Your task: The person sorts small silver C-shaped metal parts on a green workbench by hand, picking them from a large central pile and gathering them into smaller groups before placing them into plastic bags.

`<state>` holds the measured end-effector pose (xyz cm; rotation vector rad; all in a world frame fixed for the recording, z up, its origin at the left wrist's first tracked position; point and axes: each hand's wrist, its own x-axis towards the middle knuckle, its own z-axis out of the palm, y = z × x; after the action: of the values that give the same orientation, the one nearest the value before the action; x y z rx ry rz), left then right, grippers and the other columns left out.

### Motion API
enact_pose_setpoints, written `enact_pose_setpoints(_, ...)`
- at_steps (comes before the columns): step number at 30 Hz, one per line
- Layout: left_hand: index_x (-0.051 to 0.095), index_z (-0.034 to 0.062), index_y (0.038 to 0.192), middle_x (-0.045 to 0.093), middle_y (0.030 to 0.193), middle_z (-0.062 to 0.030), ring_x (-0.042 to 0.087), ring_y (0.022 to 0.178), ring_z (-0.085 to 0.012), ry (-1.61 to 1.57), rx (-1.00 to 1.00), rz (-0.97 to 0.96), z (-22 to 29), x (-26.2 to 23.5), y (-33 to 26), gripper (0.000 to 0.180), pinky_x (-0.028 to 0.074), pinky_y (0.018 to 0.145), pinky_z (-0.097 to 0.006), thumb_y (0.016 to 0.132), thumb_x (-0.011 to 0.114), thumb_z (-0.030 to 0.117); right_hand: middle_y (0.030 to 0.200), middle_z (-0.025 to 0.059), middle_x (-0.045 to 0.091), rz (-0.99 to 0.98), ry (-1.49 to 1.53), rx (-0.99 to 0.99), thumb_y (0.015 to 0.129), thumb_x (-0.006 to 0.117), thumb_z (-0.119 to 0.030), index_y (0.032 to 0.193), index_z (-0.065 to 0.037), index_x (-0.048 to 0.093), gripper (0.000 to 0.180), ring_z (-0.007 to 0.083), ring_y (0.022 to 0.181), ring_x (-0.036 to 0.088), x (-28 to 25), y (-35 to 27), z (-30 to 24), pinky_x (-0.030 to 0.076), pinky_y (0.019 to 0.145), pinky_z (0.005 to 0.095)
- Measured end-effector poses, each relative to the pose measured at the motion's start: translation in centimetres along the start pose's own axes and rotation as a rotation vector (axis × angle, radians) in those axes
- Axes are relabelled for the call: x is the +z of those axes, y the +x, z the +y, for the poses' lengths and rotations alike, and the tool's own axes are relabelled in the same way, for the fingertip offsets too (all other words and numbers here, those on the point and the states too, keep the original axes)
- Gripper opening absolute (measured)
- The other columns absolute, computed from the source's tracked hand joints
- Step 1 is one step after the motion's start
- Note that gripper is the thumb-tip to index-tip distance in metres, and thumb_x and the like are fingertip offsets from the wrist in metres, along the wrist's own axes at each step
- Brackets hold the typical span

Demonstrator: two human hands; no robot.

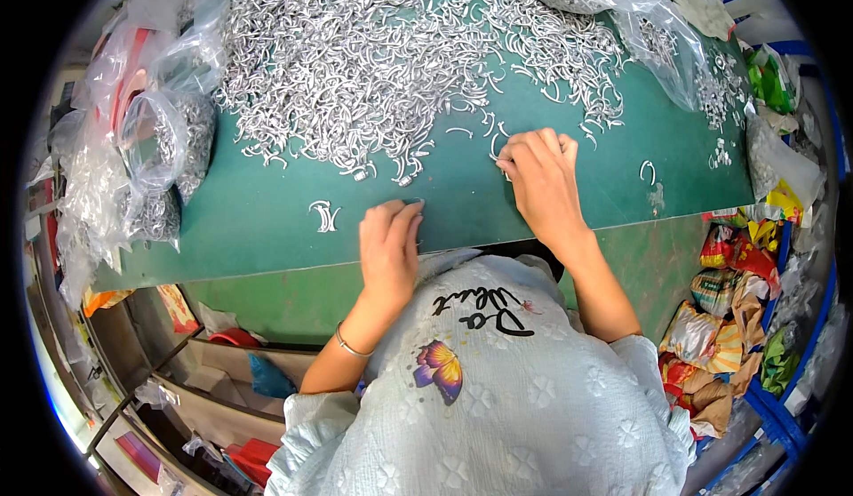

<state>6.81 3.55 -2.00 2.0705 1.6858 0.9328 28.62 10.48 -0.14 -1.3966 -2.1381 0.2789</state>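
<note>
A big heap of small curved silver metal pieces (pixel 346 69) covers the far part of the green tabletop (pixel 258 229). My right hand (pixel 542 180) is at the heap's near edge, its fingers pinched together on a curved silver metal piece (pixel 494 146). Close to the table's front edge, my left hand (pixel 388 240) is closed with bent fingers. Whatever sits between its fingertips is too small to make out. A little group of the curved pieces (pixel 325 216) lies left of that hand. Another pair of curved pieces (pixel 647 172) rests to the right of my right hand.
Clear plastic bags (pixel 147 140) of metal pieces crowd the table's left end. Another plastic bag (pixel 657 52) lies at the far right, beside smaller silver bits (pixel 721 96). Colourful packages (pixel 702 336) are piled below the right side; shelving (pixel 222 398) stands below the left.
</note>
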Motion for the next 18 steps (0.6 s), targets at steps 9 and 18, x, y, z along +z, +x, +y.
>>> enact_pose_setpoints(9,0.065,0.009,0.107,0.058,0.103,-0.0087,0.053,0.094,-0.0275,0.339,-0.177,0.254,-4.8,-3.0,-1.0,0.026,0.038,0.081,-0.041,0.083,0.065,-0.001,0.086,0.0077,0.062,0.145,-0.509,0.556,0.087,0.063,-0.008,0.087,-0.006,0.062,0.003,0.0275,0.083,0.056,-7.0,-5.6,6.6,0.038,0.079,0.04)
enact_pose_setpoints(18,0.063,0.0073,0.109,0.053,0.114,-0.0153,0.048,0.108,-0.0321,0.268,-0.152,0.304,-2.0,-1.7,0.6,0.029,0.036,0.093,-0.042,0.081,0.066,-0.002,0.088,0.0083,0.054,0.086,-0.203,0.155,0.077,0.075,-0.023,0.085,-0.007,0.059,0.024,0.0268,0.088,0.05,1.2,0.7,-0.5,0.035,0.075,0.0395)
